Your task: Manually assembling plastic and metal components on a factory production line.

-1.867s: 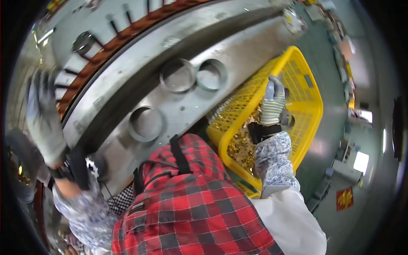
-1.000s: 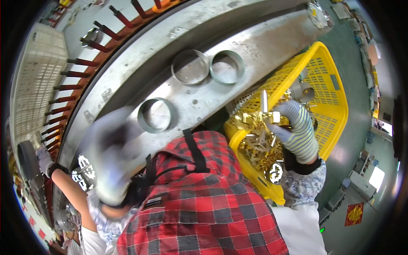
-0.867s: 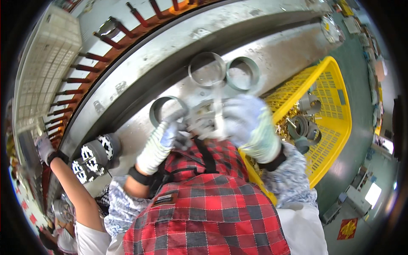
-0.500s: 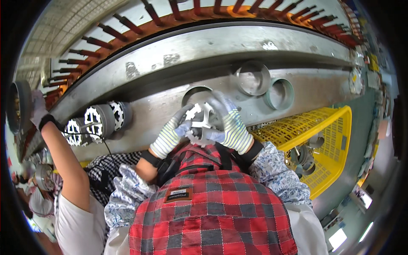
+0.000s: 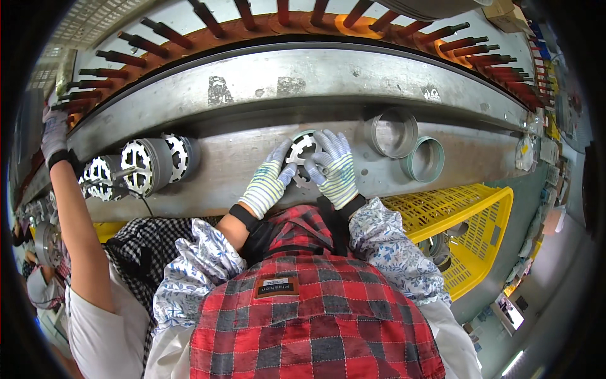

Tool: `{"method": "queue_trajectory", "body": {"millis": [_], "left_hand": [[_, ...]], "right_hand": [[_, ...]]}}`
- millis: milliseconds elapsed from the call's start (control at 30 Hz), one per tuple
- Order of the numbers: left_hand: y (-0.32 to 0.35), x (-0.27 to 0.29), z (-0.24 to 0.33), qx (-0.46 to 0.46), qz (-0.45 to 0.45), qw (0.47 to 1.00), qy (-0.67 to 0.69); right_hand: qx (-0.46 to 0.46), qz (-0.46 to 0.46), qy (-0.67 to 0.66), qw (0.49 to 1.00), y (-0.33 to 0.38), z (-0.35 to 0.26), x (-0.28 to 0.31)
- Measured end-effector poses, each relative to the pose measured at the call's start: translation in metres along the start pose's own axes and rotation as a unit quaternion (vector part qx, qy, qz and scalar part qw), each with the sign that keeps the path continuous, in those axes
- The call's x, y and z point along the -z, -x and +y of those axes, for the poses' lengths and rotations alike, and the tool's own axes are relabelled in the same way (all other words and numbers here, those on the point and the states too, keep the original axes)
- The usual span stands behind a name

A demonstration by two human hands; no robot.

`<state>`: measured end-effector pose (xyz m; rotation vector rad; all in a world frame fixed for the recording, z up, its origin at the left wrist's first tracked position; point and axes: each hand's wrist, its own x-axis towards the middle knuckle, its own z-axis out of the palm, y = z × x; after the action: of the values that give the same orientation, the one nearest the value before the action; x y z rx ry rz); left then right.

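Observation:
In front of my chest, a silver metal disc with a notched rim and spokes (image 5: 303, 148) is between my hands, over a greenish ring (image 5: 305, 133) on the bench that is mostly hidden. My left hand (image 5: 273, 179), in a striped work glove, grips the disc's left side with thumb and fingers. My right hand (image 5: 334, 169), gloved the same way, grips its right side, the fingers curling over the rim. How far the disc sits inside the ring is hidden by my fingers.
On the metal bench (image 5: 240, 151), a grey ring (image 5: 392, 134) and a greenish ring (image 5: 423, 160) stand right. Several drums with notched white ends (image 5: 140, 165) stand left. A yellow crate (image 5: 467, 252) holds metal parts. A co-worker's arm (image 5: 82, 234) reaches toward a rack of red-brown pegs (image 5: 353, 28).
My hands have carried the notched disc away from my chest and over the ring, and the disc now lies flatter. The co-worker's gloved hand has moved farther toward the pegs.

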<state>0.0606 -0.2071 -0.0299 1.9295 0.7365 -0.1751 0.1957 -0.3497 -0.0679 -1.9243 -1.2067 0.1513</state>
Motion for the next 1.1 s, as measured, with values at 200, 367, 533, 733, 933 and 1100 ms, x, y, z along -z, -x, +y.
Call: {"method": "queue_trajectory", "body": {"millis": [200,367,533,733,933,1100], "left_hand": [[-0.007,-0.006,-0.013,0.004,-0.025,1.000,-0.006],[-0.010,-0.010,-0.011,-0.005,-0.031,1.000,0.000],[-0.012,-0.012,-0.006,0.025,-0.029,0.999,0.016],[-0.013,-0.016,-0.007,0.042,-0.010,0.999,0.022],[-0.013,-0.018,-0.012,0.041,0.003,0.999,0.033],[-0.019,-0.026,-0.005,0.060,-0.005,0.997,0.043]], "right_hand": [[-0.009,0.013,-0.008,1.000,-0.007,-0.004,-0.003],[-0.018,0.028,0.003,0.999,-0.004,-0.002,-0.003],[-0.016,0.040,0.015,0.999,-0.003,0.000,-0.007],[-0.002,0.059,0.027,0.998,-0.003,0.004,-0.013],[0.010,0.059,0.024,0.998,-0.002,0.005,-0.019],[0.019,0.068,0.037,0.997,0.004,0.012,-0.008]]}}
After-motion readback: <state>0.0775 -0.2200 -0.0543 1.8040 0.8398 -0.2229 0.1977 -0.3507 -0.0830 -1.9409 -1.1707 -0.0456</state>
